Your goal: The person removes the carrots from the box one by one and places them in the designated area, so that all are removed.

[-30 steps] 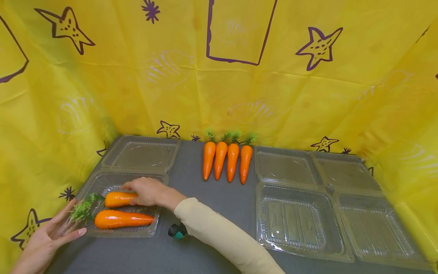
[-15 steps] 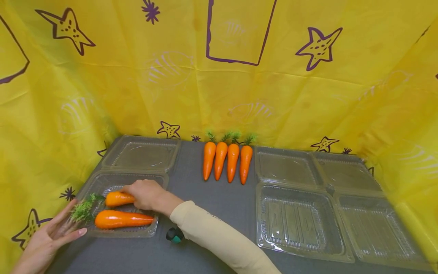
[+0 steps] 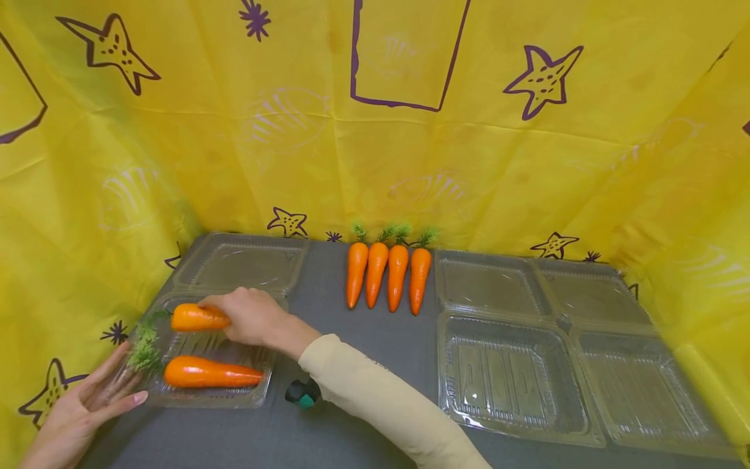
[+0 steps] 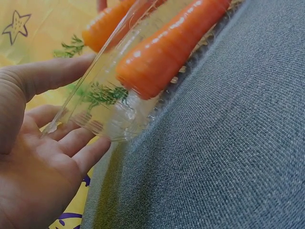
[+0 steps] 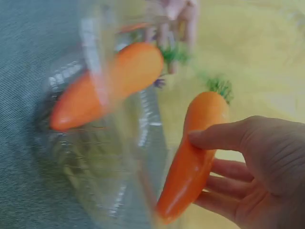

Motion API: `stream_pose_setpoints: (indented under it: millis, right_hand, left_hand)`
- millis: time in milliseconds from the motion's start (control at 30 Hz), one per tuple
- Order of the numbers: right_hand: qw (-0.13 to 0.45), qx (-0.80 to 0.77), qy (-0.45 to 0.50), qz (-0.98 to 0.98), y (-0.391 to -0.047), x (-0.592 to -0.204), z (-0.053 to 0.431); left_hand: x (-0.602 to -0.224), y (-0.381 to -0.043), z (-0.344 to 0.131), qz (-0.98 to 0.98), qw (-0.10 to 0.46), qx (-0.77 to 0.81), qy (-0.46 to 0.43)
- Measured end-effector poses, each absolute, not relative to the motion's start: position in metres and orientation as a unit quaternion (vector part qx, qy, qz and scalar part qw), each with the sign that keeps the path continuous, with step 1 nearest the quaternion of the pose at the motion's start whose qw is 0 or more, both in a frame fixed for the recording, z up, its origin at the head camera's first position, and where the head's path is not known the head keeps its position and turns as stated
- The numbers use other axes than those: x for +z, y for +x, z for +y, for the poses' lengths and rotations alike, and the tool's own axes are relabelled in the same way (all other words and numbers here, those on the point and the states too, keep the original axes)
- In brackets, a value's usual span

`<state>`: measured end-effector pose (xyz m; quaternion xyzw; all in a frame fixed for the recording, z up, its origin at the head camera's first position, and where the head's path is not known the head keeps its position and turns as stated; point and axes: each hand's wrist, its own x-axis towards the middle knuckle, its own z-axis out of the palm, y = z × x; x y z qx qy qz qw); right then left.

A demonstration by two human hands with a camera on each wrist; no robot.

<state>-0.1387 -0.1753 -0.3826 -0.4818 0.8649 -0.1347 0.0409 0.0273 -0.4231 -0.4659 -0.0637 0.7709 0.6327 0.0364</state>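
My right hand holds an orange carrot with a green leafy top, thumb on one side and fingers on the other. In the right wrist view this carrot is clear of the tray's wall. A second carrot lies in the clear plastic tray at the left, tip toward the right. My left hand is at the tray's left end, thumb and fingers extended. In the left wrist view its fingers touch the outside of the tray's wall without curling round it.
Several carrots lie in a row at the back middle of the grey table. Clear trays with lids stand on the right. A lid lies behind the left tray. Yellow cloth surrounds the table.
My right hand has gripped the far carrot and raised it up and away from the near carrot, which stays in the tray. The left hand has hardly moved.
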Motion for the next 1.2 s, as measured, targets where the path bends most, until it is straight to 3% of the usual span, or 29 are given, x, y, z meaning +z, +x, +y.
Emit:
stream_pose_setpoints:
  millis: [233,567,967,1200]
  right_hand:
    - [0.056,-0.173,-0.484,0.856,-0.141,-0.368,-0.167]
    - [0.042,-0.166,-0.501,0.848,-0.141,-0.358,-0.16]
    - [0.022,-0.164,-0.524,0.835,-0.14,-0.345,-0.146]
    - [-0.019,-0.197,-0.538,0.82,-0.144,-0.337,-0.14]
  left_hand:
    - [-0.469,0.025,-0.425,0.694,0.013,0.717,0.061]
    - [-0.468,0.026,-0.423,0.727,0.038,0.685,-0.036]
    - [-0.467,0.027,-0.424,0.728,0.016,0.686,0.004]
    - [-0.466,0.026,-0.423,0.718,0.018,0.695,0.032]
